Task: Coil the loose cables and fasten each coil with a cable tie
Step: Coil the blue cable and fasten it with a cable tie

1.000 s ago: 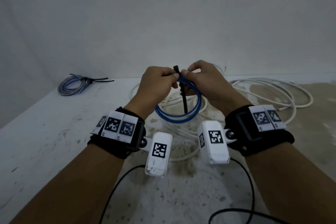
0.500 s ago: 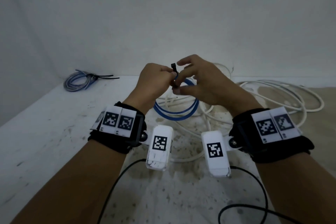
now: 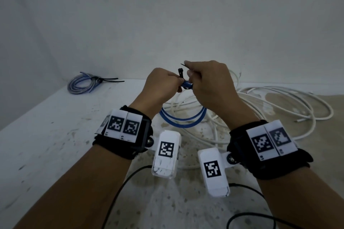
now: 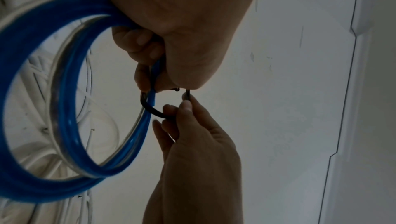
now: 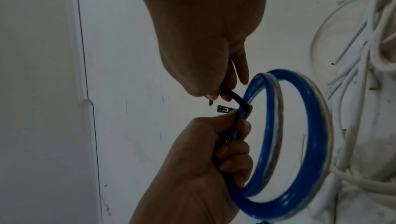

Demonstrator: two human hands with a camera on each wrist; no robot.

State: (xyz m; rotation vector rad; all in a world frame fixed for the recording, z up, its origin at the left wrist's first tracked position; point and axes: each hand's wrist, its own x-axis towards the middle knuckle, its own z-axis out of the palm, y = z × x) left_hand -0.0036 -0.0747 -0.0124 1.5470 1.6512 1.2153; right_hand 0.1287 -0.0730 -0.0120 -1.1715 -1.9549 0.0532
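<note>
A blue cable coil [image 3: 183,123] hangs in the air below my two hands. My left hand [image 3: 176,84] grips the top of the coil [image 4: 64,92] in a fist. A black cable tie [image 4: 154,111] loops under the gripped strands, and its head [image 3: 180,71] sticks up above my left fingers. My right hand [image 3: 189,75] pinches the tie's tail, whose tip [image 3: 183,64] points left just above the head. In the right wrist view the tie [image 5: 235,99] runs from my right fingertips down to the coil [image 5: 300,143], with the head [image 5: 223,109] just left of it.
A tied blue-grey coil [image 3: 83,84] lies at the table's far left by the wall. Loose white cables [image 3: 279,102] sprawl over the table's middle and right, under the hanging coil. Thin black wires [image 3: 121,191] trail near the front edge.
The tie first hung straight down through the coil. My right hand let go, reached under, and now holds the tail bent up round the strands, near the head. Both hands rose slightly.
</note>
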